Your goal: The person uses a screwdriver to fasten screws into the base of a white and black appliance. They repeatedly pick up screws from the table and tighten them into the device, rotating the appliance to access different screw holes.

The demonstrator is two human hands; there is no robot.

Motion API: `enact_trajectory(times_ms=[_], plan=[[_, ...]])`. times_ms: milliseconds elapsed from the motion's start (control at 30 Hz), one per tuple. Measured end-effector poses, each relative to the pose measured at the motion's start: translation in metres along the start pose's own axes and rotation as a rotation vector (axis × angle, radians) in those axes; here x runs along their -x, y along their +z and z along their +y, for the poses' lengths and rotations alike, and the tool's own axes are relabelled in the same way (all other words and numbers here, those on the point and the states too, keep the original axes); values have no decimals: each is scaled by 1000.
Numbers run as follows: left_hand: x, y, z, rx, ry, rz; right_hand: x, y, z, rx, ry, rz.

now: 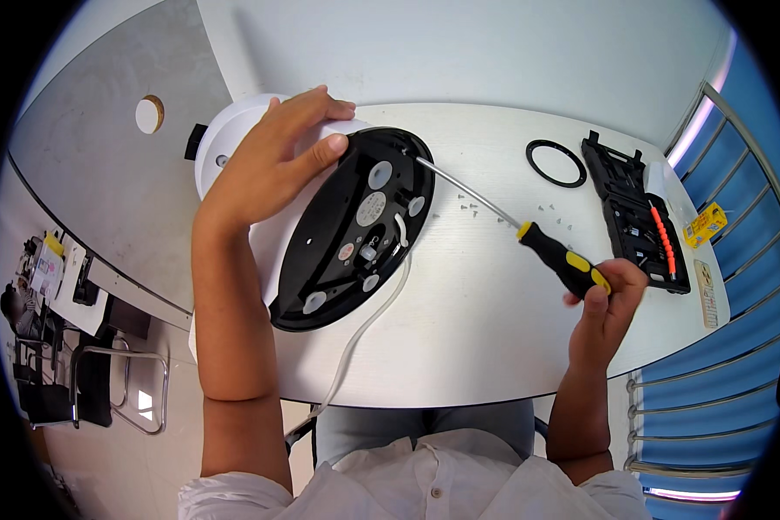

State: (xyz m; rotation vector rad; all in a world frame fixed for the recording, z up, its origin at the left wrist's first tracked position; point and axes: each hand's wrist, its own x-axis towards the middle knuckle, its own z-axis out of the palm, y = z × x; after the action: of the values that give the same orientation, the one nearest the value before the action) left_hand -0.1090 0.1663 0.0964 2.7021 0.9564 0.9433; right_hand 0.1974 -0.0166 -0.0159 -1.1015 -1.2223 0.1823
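The right hand [614, 290] closes round the screwdriver [563, 262]; ahead and leftward, its tip meets the black base [321, 251]. Farther off, the left hand [277, 160], half open, rests over the white housing [273, 238]. Squaring the shaft and bracing firmly should prevent slipping.

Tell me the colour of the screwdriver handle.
Screwdriver handle: black with yellow inlays and a yellow collar at the shaft end. Head view shows it best.
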Motion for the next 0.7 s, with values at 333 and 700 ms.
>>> enact_trajectory(times_ms=[333, 700], plan=[[1, -1, 1, 17, -21, -1, -17, -14, -5, -40, -2, -237], [2, 0, 1, 34, -22, 9, -46, -14, -22, 46, -106, -292]])
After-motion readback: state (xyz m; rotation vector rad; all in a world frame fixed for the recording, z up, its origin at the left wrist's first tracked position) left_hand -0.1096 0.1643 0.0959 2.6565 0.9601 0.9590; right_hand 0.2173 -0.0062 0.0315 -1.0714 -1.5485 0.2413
